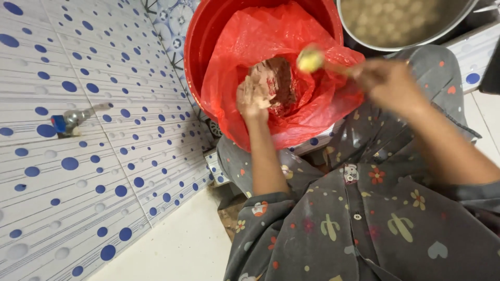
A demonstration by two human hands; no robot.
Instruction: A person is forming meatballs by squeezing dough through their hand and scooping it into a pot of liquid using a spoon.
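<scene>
Both hands blur: left hand (pixel 253 99) open in red bag (pixel 312 99); right hand (pixel 388 80) fingers grip yellow-tipped tool (pixel 311 59).

A home wash area: blue-dotted tiled wall (pixel 94 156) with a metal tap (pixel 73 119), red bucket (pixel 200 41), steel pot (pixel 401 26) on the floor

Red bag (pixel 271 47) and bucket rim (pixel 195 47) crowd hands.

The person wears a soft grey shirt (pixel 364 224) with little flowers, hearts and cactus shapes, buttons down the front.
</scene>
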